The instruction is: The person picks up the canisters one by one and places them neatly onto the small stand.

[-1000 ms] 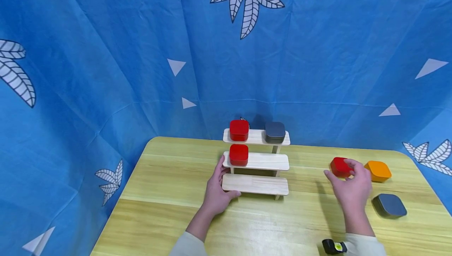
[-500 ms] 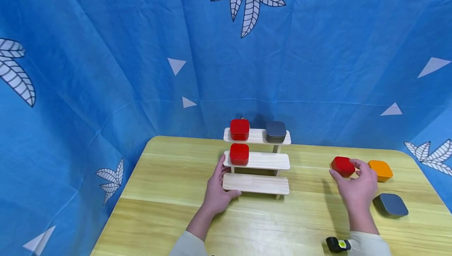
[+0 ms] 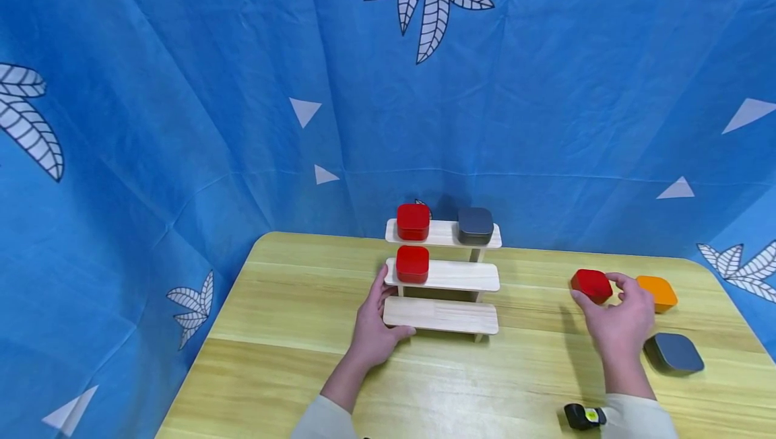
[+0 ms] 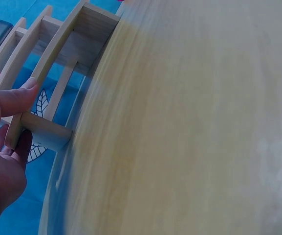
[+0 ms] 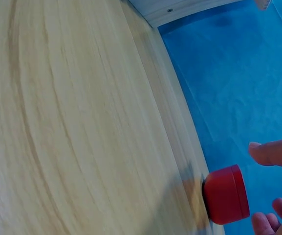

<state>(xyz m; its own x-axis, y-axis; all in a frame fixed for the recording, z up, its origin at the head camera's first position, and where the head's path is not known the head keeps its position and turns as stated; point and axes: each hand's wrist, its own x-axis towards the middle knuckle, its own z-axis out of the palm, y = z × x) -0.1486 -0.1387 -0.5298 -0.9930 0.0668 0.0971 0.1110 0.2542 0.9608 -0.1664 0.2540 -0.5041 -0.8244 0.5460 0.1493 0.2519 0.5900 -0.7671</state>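
My left hand (image 3: 372, 331) grips the left end of a three-tier wooden display shelf (image 3: 439, 316), with the thumb over the front of its lowest tier and the fingers behind. Red tins (image 3: 413, 222) (image 3: 412, 264) sit at the left of the top and middle tiers. At the top tier's right end is a dark grey tin (image 3: 475, 225). My right hand (image 3: 621, 318) hovers by a third red tin (image 3: 591, 285) on the table. Its thumb and fingers are spread apart; in the right wrist view a gap shows between them and this red tin (image 5: 226, 196).
Behind the right hand lies an orange tin (image 3: 657, 293), and a dark grey tin (image 3: 674, 353) is to its right. A blue patterned cloth (image 3: 388, 122) hangs at the back of the wooden table (image 3: 273, 304). A small black device (image 3: 582, 417) is at the right wrist.
My right hand has shifted a little to the right, uncovering more of the red tin on the table. The left hand keeps its grip on the shelf.
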